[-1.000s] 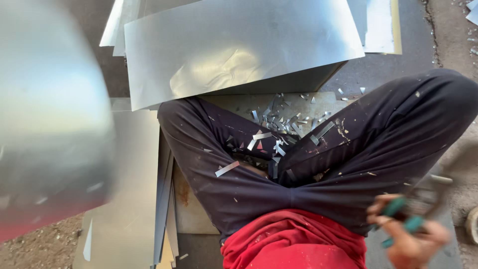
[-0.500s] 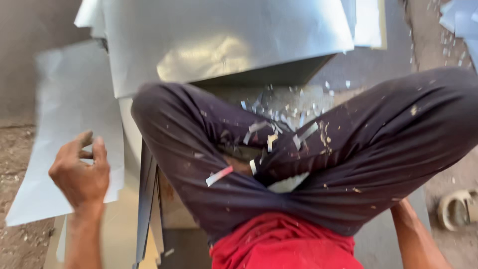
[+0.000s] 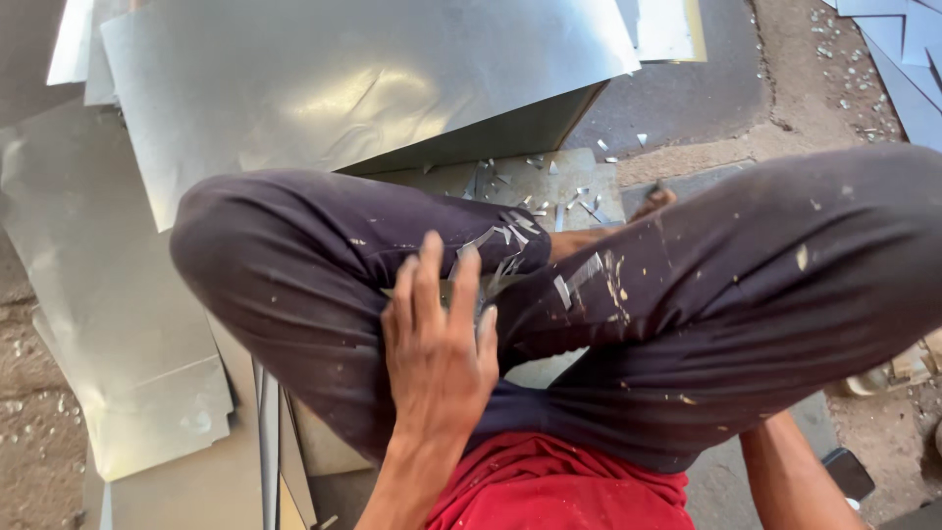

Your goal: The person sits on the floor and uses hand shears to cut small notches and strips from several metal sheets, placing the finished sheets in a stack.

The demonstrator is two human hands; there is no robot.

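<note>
- Galvanised sheet metal (image 3: 343, 88) lies in overlapping grey plates on a dirt floor (image 3: 39, 461); more sheets (image 3: 108, 324) sit at my left.
- Head view: I sit cross-legged in dark trousers (image 3: 294, 265) dusted with metal offcuts (image 3: 579, 275); small clippings (image 3: 549, 191) litter the plate ahead.
- Head view: my left hand (image 3: 437, 344) rests flat on my left thigh, fingers (image 3: 429, 280) spread, holding nothing.
- My right forearm (image 3: 785, 471) shows; its hand is out of frame.
- No packages or signs show.
</note>
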